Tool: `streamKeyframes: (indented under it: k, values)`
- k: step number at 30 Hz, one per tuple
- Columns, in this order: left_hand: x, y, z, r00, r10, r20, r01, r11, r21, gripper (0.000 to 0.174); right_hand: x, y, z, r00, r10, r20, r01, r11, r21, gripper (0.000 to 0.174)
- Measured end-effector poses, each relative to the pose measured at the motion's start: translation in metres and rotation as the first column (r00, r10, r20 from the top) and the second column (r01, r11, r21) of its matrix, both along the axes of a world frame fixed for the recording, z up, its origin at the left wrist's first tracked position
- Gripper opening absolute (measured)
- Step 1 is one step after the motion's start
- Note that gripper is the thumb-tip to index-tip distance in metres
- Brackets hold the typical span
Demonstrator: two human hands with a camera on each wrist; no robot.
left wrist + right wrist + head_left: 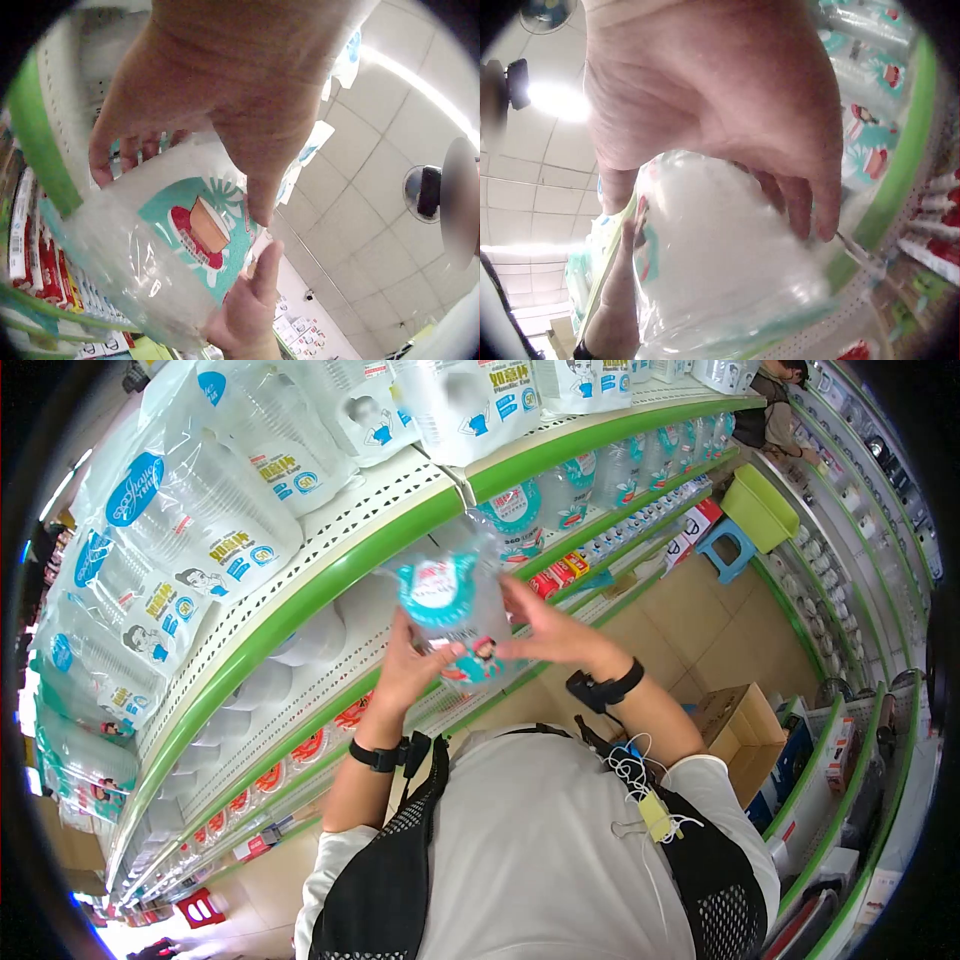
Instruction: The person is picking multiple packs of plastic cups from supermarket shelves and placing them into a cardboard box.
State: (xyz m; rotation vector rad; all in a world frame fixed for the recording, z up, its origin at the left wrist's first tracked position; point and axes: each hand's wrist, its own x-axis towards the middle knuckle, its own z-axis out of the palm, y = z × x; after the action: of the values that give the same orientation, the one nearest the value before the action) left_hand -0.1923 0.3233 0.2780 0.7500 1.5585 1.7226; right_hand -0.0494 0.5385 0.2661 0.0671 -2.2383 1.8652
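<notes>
Both hands hold a clear plastic pack of disposable bowls [437,585] in front of the shelf in the head view. It is printed in teal, and a bowl picture [209,226] shows on it in the left wrist view. My left hand [403,672] grips the pack's near left side, thumb across the front and fingers behind. On the opposite side my right hand [552,632] grips it, its fingers [799,206] curled round the wrapped stack [712,232] in the right wrist view. The pack's crinkled wrapper end points toward the shelf.
Packs of plastic cups [235,550] line the upper shelf, whose green edge [330,585] runs close by the hands. Similar teal packs [570,490] stand a level lower. A blue stool [727,550], green bin [760,510] and open carton [745,745] sit rightward. Another person [775,410] is farther down the aisle.
</notes>
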Motion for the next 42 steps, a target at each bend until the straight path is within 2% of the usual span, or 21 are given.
streamKeyframes:
  k: [2, 4, 6, 7, 8, 10, 15, 16, 18, 20, 22, 23, 24, 26, 29, 30, 32, 35, 37, 40, 42]
  values:
    - [0.01, 0.008, -0.022, 0.994, -0.066, -0.087, 0.077, 0.99, 0.119, 0.088, -0.004, -0.011, -0.02, 0.998, 0.013, -0.061, -0.008, 0.996, 0.089, 0.111]
    - [0.001, 0.013, -0.044, 0.976, -0.113, -0.186, 0.137, 0.983, 0.123, 0.087, 0.007, -0.006, -0.016, 1.0, -0.018, 0.023, 0.017, 0.999, 0.049, 0.115]
    - [-0.017, 0.009, -0.059, 0.973, -0.217, 0.077, 0.217, 0.976, 0.013, 0.084, 0.027, 0.002, -0.027, 0.995, -0.096, 0.035, 0.1, 0.981, -0.164, 0.112]
    - [-0.014, 0.023, -0.043, 0.988, -0.125, -0.087, 0.127, 0.992, 0.021, 0.083, 0.057, 0.012, -0.029, 0.988, -0.156, 0.021, 0.156, 0.951, -0.268, 0.11]
    - [-0.017, 0.034, -0.04, 0.986, -0.144, -0.082, 0.146, 0.989, 0.015, 0.083, 0.077, 0.019, -0.032, 0.984, -0.174, 0.025, 0.175, 0.946, -0.274, 0.11]
    - [-0.026, 0.059, -0.036, 0.978, 0.046, -0.203, -0.037, 0.998, 0.05, 0.084, 0.116, 0.028, -0.039, 0.93, -0.349, 0.116, 0.368, 0.868, -0.334, 0.106]
    - [-0.046, 0.122, -0.041, 0.944, 0.092, -0.318, -0.094, 0.996, 0.007, 0.098, 0.221, 0.035, -0.042, 0.749, -0.639, 0.174, 0.654, 0.672, -0.349, 0.094]
    - [-0.042, 0.144, -0.046, 0.952, -0.004, -0.307, 0.001, 1.0, -0.008, 0.098, 0.252, 0.019, -0.04, 0.637, -0.742, 0.21, 0.746, 0.525, -0.409, 0.09]
    - [-0.04, 0.182, -0.05, 0.915, 0.026, -0.402, -0.023, 1.0, 0.012, 0.097, 0.302, 0.017, -0.07, 0.519, -0.834, 0.185, 0.812, 0.413, -0.412, 0.084]
    - [-0.009, 0.195, -0.018, 0.942, -0.328, -0.065, 0.334, 0.934, 0.125, 0.094, 0.382, 0.009, -0.079, 0.311, -0.939, 0.149, 0.895, 0.236, -0.378, 0.081]
    - [0.002, 0.216, -0.031, 0.935, -0.335, 0.115, 0.333, 0.942, 0.041, 0.082, 0.45, -0.023, -0.089, 0.145, -0.981, 0.127, 0.932, 0.092, -0.352, 0.078]
    - [0.033, 0.23, -0.031, 0.974, -0.178, -0.14, 0.181, 0.983, 0.009, 0.078, 0.483, -0.025, -0.092, 0.021, -0.994, 0.104, 0.936, -0.016, -0.352, 0.077]
    - [-0.02, 0.207, -0.046, 0.931, 0.102, -0.351, -0.08, 0.994, 0.075, 0.074, 0.439, 0.001, -0.087, 0.0, -0.999, 0.037, 0.948, -0.012, -0.317, 0.077]
    - [-0.085, 0.219, -0.095, 0.771, 0.226, -0.595, -0.202, 0.973, 0.107, 0.077, 0.461, -0.024, -0.077, -0.252, -0.968, 0.005, 0.908, -0.238, -0.346, 0.076]
    - [-0.033, 0.221, -0.085, 0.829, 0.235, -0.507, -0.116, 0.96, 0.255, 0.079, 0.521, -0.023, -0.088, -0.473, -0.881, 0.0, 0.861, -0.463, -0.21, 0.068]
    - [-0.029, 0.207, -0.081, 0.768, 0.321, -0.555, -0.181, 0.939, 0.292, 0.082, 0.528, -0.023, -0.089, -0.494, -0.87, 0.001, 0.854, -0.485, -0.188, 0.068]
    - [0.072, 0.233, -0.042, 0.643, 0.37, -0.671, -0.197, 0.926, 0.322, 0.085, 0.626, 0.018, -0.126, -0.507, -0.858, 0.085, 0.836, -0.513, -0.192, 0.07]
    - [0.102, 0.218, -0.038, 0.512, 0.387, -0.767, -0.179, 0.921, 0.345, 0.086, 0.642, 0.04, -0.155, -0.483, -0.873, 0.071, 0.869, -0.487, -0.085, 0.085]
    - [0.135, 0.212, -0.039, 0.506, 0.349, -0.789, -0.141, 0.936, 0.324, 0.085, 0.649, 0.062, -0.168, -0.475, -0.86, 0.188, 0.871, -0.49, -0.043, 0.098]
    - [0.181, 0.222, -0.069, 0.409, 0.307, -0.86, -0.19, 0.95, 0.248, 0.084, 0.653, 0.131, -0.229, -0.433, -0.887, 0.16, 0.901, -0.429, 0.064, 0.102]
    - [0.21, 0.221, -0.087, 0.721, 0.203, -0.663, -0.155, 0.979, 0.132, 0.089, 0.661, 0.158, -0.275, -0.392, -0.883, 0.26, 0.92, -0.382, 0.087, 0.103]
